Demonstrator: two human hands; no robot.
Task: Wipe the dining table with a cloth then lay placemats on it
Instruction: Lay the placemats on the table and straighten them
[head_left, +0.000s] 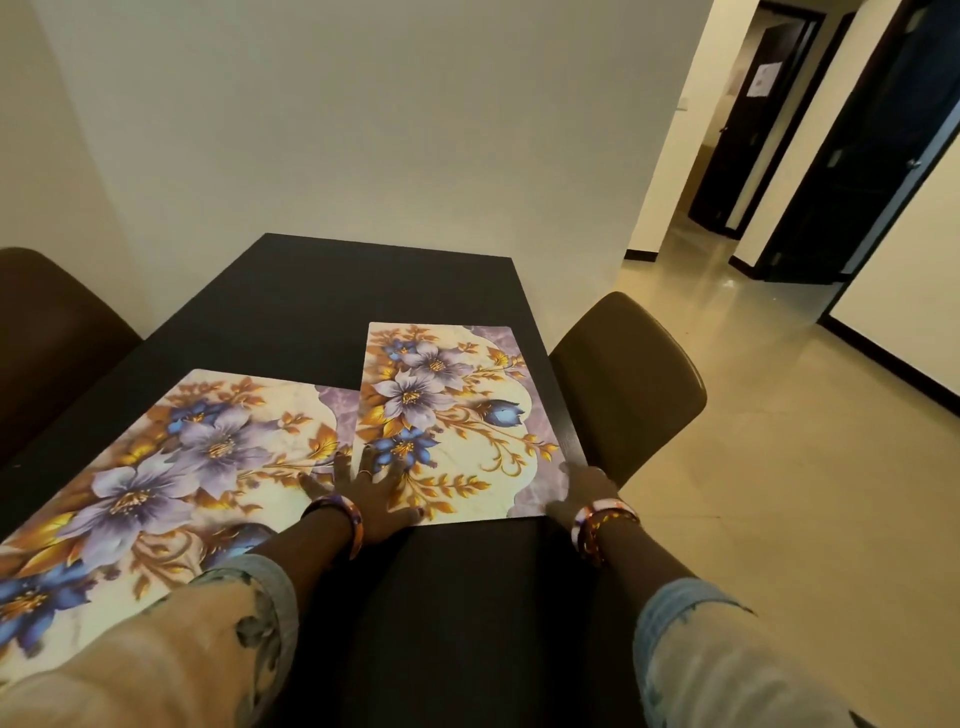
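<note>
Left hand (371, 491) lies flat, fingers spread, on the near-left corner of the small mat (457, 423); right hand (584, 491) grips its near-right corner at the bench (291, 306) edge. Risk — a push slides it under the big mat (156, 483) leftward, or off the right edge.

Occlusions and crops, head view

Left placemat (171, 467) runs off the picture's left edge, its near corner covered by the left sleeve (171, 654); where it meets the right placemat (452, 421), just past the left hand (371, 499), can't tell if they overlap or only touch. Right hand (584, 491) sits at the right placemat's near right corner, fingertips hidden by the hand, so grip unclear. Table (332, 301) near end cut by the bottom edge. Left chair (47, 338) cropped at left. Paper on the far door (763, 80) too small to read.
</note>
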